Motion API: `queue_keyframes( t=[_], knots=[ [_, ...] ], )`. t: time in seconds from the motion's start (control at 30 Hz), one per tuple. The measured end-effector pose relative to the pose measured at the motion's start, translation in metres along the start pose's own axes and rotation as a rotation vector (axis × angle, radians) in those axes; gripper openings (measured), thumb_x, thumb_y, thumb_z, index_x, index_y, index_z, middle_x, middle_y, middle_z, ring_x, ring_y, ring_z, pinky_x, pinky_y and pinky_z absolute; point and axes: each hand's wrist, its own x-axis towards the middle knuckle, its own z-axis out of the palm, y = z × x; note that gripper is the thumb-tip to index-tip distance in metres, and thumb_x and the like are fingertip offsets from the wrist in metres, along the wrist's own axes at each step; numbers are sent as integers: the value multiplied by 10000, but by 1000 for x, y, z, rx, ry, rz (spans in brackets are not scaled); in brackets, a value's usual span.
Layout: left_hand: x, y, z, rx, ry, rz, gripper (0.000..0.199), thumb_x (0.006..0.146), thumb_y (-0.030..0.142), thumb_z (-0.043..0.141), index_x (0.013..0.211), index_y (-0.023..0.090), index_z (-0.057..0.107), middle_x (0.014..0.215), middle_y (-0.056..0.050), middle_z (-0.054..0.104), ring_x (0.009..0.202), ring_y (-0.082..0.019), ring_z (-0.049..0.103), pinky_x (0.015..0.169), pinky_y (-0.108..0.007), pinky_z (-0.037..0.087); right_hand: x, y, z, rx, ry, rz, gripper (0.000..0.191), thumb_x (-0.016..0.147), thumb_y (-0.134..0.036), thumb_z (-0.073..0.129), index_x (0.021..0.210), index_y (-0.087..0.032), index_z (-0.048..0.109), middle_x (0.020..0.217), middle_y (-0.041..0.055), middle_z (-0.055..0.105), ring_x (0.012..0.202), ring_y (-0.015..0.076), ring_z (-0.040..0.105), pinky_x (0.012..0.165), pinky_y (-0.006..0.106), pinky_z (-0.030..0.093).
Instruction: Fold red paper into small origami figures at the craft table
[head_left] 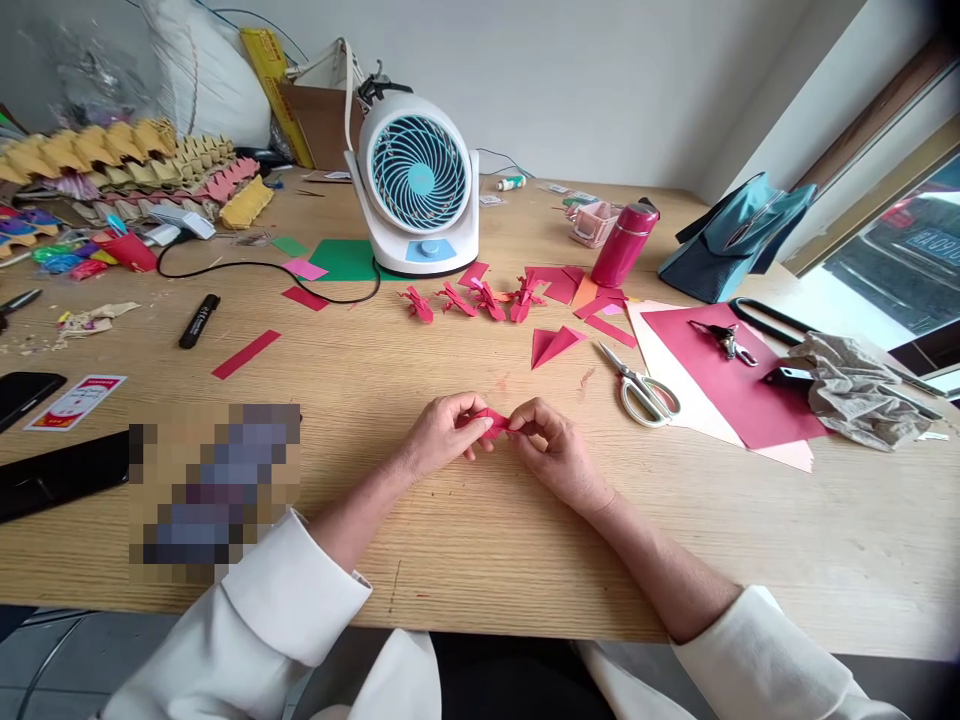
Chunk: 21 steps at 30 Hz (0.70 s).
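Between my hands is a small folded piece of red paper (495, 424), held just above the table near its front middle. My left hand (452, 432) pinches it with thumb and fingers from the left. From the other side, my right hand (551, 448) grips its right end between thumb and forefinger. Fingers cover much of the paper, so its full shape is hidden. Farther back, several red folded paper figures (491, 300) stand in a row. A red folded paper triangle (556, 345) lies in front of them, and scissors (646, 390) rest to the right of my hands.
A white fan (424, 180) stands at the back, its black cable running left. Right of it are a red bottle (624, 245), a teal bag (731, 245) and large red paper sheets (720, 370). A black marker (199, 322) and a red paper strip (246, 354) lie left.
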Motion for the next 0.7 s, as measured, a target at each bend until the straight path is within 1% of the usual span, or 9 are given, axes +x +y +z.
queue_keyframes(
  t=[0.17, 0.3, 0.43, 0.57, 0.7],
  knots=[
    [2, -6, -1, 11, 38, 39, 145, 841, 290, 577, 799, 151, 582, 670, -13, 657, 618, -141, 666, 450, -191, 522, 0, -1, 0, 45, 5, 19, 20, 865, -205, 600, 872, -192, 586, 857, 29, 584, 727, 132, 582, 663, 260, 479],
    [1, -8, 0, -5, 23, 53, 168, 856, 313, 574, 836, 148, 598, 711, -19, 664, 621, -131, 650, 479, -211, 545, 1, 2, 1, 98, 6, 46, 124, 882, -299, 629, 838, -188, 596, 808, 25, 590, 688, 128, 558, 626, 256, 453],
    [-1, -6, 4, -34, -16, 35, 198, 843, 341, 611, 851, 144, 596, 731, -24, 660, 652, -135, 648, 509, -218, 549, 2, 7, 4, 262, 27, 141, 198, 865, -371, 658, 828, -192, 579, 753, 18, 614, 662, 134, 562, 627, 268, 451],
    [-1, -3, 6, -2, -17, 32, 186, 811, 312, 643, 770, 144, 574, 682, 4, 621, 577, -97, 587, 514, -195, 504, 3, 9, 7, 386, 16, 196, 214, 835, -366, 692, 819, -199, 558, 708, -2, 596, 616, 124, 532, 589, 260, 421],
    [0, -2, 6, 134, 26, 79, 200, 777, 302, 675, 712, 143, 572, 632, 38, 545, 533, -63, 485, 487, -165, 401, 2, 10, 7, 355, 19, 192, 198, 833, -355, 691, 831, -203, 563, 695, -16, 558, 602, 117, 494, 566, 254, 392]
  ],
)
